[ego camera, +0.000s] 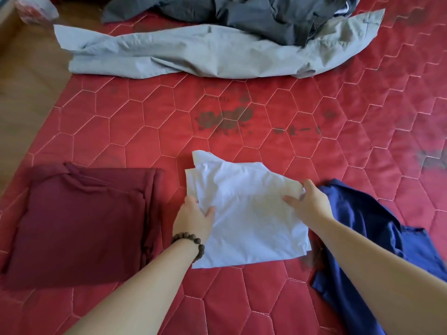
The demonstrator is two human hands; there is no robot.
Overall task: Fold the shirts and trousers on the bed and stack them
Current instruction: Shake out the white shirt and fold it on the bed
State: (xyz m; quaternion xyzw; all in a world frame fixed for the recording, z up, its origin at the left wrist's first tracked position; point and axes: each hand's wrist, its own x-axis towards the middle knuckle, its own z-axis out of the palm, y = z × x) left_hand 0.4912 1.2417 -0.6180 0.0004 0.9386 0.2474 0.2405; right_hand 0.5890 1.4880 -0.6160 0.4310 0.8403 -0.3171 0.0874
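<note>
White cloth, a folded shirt (246,209), lies near the front of the red quilted bed (290,131), and both hands are on it. The left hand (193,220), with a bead bracelet (191,240) at its wrist, grips the shirt's left edge, thumb on top and fingers (191,200) tucked under. The right hand (308,201) pinches the right edge near the upper corner, which looks a little lifted. To the left of it, close but apart, sits a maroon garment (79,221) already folded into a neat square; to the right, a blue garment (362,228) lies crumpled, partly under the right forearm and touching the shirt's right side. Farther back a long grey pair of trousers (205,54) is spread across the bed, with a dark grey heap (254,15) behind it, both unfolded. The step in hand seems to be finishing the white shirt and moving it onto the maroon one to start the stack. To do that well, both hands should keep an even hold on opposite edges so the layers do not slide apart, lift it flat rather than by one corner, and set it square on the maroon piece. The upper left corners look uneven and could be smoothed first. Care is needed not to drag the blue garment along.
</note>
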